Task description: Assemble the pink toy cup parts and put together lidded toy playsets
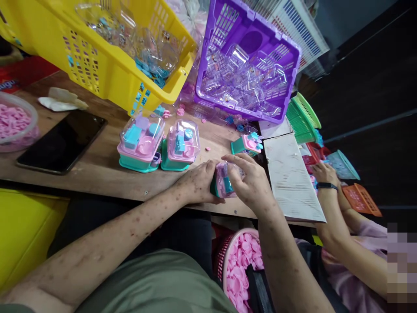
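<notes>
Near the table's front edge, a small toy box [224, 184] with a teal base, pink rim and clear lid sits between my hands. My left hand [202, 182] is wrapped round its left side. Over the lid and right side lies my right hand [249, 180], fingers curved onto the clear plastic; part of the box is hidden beneath it. To the left stand two similar lidded boxes, one toy box [141, 143] beside another toy box [181, 145], with blue and pink pieces under their lids. Behind my right hand is an uncovered teal-and-pink toy base [246, 144].
A yellow basket [114, 80] and a purple basket [245, 111] of clear lids stand at the back. A phone [61, 141] lies left, near a tub [16, 124] of pink pieces. Pink parts [239, 269] fill a basket below. A co-worker's hand [325, 174] is at right.
</notes>
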The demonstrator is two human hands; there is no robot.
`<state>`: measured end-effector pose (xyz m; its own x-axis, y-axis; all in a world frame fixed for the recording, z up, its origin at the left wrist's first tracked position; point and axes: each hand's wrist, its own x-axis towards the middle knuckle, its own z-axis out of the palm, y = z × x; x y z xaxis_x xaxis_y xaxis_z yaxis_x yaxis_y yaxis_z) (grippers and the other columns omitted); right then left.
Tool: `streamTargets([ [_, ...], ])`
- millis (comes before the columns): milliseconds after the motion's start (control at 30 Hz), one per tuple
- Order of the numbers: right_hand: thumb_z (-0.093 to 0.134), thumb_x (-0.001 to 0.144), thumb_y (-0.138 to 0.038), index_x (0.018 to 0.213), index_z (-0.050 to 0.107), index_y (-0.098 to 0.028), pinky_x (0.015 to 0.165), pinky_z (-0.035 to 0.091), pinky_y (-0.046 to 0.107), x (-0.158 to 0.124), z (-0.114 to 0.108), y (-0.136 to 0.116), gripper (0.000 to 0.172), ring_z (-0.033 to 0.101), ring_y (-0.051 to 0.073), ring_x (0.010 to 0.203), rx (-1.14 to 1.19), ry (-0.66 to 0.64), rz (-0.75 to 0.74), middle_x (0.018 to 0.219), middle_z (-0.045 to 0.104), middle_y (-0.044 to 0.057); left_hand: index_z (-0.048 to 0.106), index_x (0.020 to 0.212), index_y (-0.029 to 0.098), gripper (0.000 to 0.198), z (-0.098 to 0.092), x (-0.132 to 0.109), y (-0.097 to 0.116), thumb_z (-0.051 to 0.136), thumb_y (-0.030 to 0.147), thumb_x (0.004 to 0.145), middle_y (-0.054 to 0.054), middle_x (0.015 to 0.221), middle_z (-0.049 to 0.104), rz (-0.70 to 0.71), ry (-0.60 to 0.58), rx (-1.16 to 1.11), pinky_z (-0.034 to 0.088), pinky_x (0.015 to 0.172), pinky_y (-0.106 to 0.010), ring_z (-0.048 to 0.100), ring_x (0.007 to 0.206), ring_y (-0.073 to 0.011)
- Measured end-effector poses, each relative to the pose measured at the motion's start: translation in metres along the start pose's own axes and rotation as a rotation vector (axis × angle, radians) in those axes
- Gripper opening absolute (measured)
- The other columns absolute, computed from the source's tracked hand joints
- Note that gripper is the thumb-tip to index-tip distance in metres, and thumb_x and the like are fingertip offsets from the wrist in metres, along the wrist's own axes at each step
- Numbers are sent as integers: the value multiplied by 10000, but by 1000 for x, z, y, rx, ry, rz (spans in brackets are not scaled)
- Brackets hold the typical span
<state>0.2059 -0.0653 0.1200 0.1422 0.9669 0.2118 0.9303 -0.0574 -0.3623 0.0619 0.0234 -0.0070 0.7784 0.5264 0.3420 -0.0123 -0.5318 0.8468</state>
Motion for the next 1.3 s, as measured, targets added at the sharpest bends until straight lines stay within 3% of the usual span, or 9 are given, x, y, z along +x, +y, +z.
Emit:
streamTargets([
  [167,575,1121,-641,1671,551,-345,1340,468,567,-15,4,24,625,501,315,1636,383,-15,230,1748,533,91,149,1734,177,1289,0,-3,-4,988,359,772,-296,1750,415,117,155,115,426,1338,-688,434,1656,-491],
  [267,563,1112,-676,1744,420,-371,1168,630,544,-15,24,28,717,645,324,1506,638,-64,449,1718,571,105,44,1786,203,1211,-1,-9,4,871,297,907,-295,1827,287,289,341,227,335,1383,-715,275,1739,-483],
  [500,476,1130,-702,1541,676,-326,1103,639,464,50,50,45,592,717,281,1356,432,114,299,1450,747,111,538,1458,239,507,1,-22,16,653,159,971,-119,1219,792,795,219,268,669,980,-469,789,1088,-295],
  [600,591,1068,-657,1389,740,-250,1234,518,604,82,32,87,540,586,362,1489,181,358,295,1466,687,183,601,1219,213,257,4,-17,12,568,126,979,-60,936,750,699,48,241,646,716,-361,769,808,-241],
  [700,777,925,-542,1321,733,-225,1264,428,730,95,13,128,510,489,433,1545,26,420,354,1495,598,226,582,1248,210,291,6,-12,10,600,145,965,-83,1013,764,598,30,193,694,799,-380,804,903,-267],
  [867,733,964,-407,1127,763,-252,1245,516,581,57,-6,127,227,669,338,1370,15,223,108,1374,683,165,281,1711,242,921,15,-13,3,734,170,912,-240,1724,496,397,68,79,568,1272,-602,551,1603,-405],
  [1033,761,1043,-440,1408,738,-305,1222,571,499,21,-43,91,391,702,311,1402,97,-136,-232,1447,738,131,-51,1841,266,1311,31,-11,-7,838,203,880,-253,1912,88,278,132,61,415,1356,-720,210,1768,-473],
  [1167,643,1087,-458,1425,726,-272,1059,653,499,81,-77,119,394,727,324,1287,-95,40,-59,1456,706,152,22,1844,281,1353,41,-9,-8,901,168,822,-243,1915,93,202,167,172,394,1359,-744,195,1766,-498],
  [1300,804,901,-348,1545,649,-246,1231,527,573,169,-84,170,671,634,389,1400,-286,182,165,1493,617,174,309,1740,273,1105,40,-8,-6,853,76,799,-206,1869,290,199,167,247,453,1335,-730,250,1751,-498],
])
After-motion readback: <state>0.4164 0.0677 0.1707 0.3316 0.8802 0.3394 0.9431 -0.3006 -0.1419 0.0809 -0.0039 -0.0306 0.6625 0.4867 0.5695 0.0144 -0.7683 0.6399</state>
